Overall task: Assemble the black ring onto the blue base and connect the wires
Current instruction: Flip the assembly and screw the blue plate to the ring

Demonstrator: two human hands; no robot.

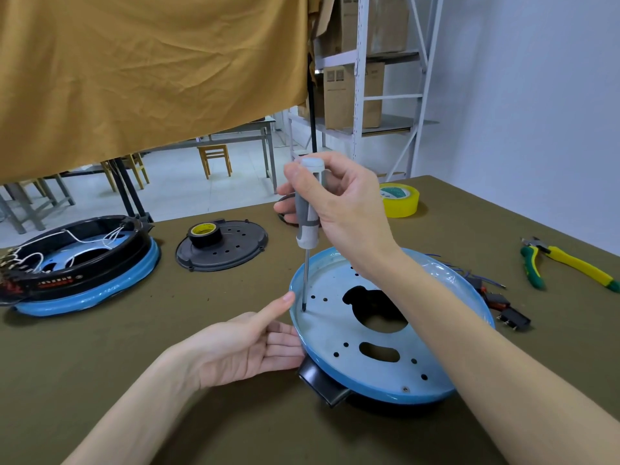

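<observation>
The right hand (335, 203) grips a grey-handled screwdriver (308, 216) upright, tip on the round blue metal base (335, 330); the left hand (248, 347), fingers straight, steadies the base's left rim.

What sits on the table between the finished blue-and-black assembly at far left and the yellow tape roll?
In the head view, a black perforated cover plate with a black tape roll on it.

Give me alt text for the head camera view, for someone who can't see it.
A right hand holds a grey screwdriver upright, tip in a hole of a round blue metal base, while the left hand steadies its rim. Yellow-handled pliers lie on the olive table.
</observation>
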